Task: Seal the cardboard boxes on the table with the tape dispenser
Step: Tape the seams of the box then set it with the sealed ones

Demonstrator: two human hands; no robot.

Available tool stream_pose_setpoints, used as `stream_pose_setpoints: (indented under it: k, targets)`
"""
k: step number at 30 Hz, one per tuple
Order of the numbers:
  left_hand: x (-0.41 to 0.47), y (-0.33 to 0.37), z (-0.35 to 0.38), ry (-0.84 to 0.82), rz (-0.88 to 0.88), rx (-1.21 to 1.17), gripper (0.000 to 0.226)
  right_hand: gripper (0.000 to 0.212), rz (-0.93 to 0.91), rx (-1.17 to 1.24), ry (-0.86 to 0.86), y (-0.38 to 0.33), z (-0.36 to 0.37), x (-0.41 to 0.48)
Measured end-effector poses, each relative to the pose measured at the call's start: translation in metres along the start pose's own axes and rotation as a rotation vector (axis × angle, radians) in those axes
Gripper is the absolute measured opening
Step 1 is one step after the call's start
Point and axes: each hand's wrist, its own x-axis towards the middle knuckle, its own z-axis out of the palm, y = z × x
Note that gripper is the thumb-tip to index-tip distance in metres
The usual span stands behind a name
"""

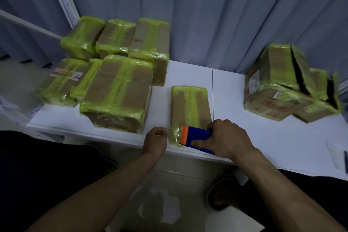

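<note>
A small flat box (190,107) of brown cardboard lies near the front edge of the smooth white tabletop (188,75). Glossy, slightly wrinkled yellow-green tape (172,133) already runs in bands along its top and over its ends. At the box's near end, the right hand (226,137) grips the tape dispenser (195,136), a blocky blue plastic body with an orange front piece. Its fingers (212,128) curl over the top and the thumb lies along the near side. The left hand (155,138), just left of the dispenser, has its fingers curled tight and pinches the free end of the translucent film stretched from the orange mouth.

On the left, a stack of larger boxes (116,88) stands in two tiers, all banded in the same shiny tape. On the right, more boxes (282,90) lean together with dark open seams. A pleated grey-blue curtain (207,15) hangs behind.
</note>
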Motion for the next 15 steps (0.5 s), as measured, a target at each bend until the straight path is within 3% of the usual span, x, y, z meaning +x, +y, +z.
stream_pose_setpoints:
  k: [4,8,11,13,15]
  targets:
    - [0.007,-0.001,0.004,-0.064,0.019,0.062,0.024,0.063,0.029,0.019,-0.04,-0.003,-0.003,0.006]
    - [0.015,-0.003,-0.002,-0.013,-0.006,0.157,0.07,0.065,0.05,0.022,-0.047,-0.003,-0.004,0.011]
    - [0.01,-0.005,-0.002,0.049,0.123,0.071,0.044,0.069,0.047,0.024,-0.058,-0.002,-0.004,0.012]
    - [0.0,-0.005,0.003,0.0,0.223,0.082,0.027,0.072,0.048,0.031,-0.068,0.0,-0.003,0.012]
    - [-0.007,-0.008,0.007,-0.091,0.291,0.134,0.029,0.075,0.054,0.039,-0.076,0.002,-0.002,0.014]
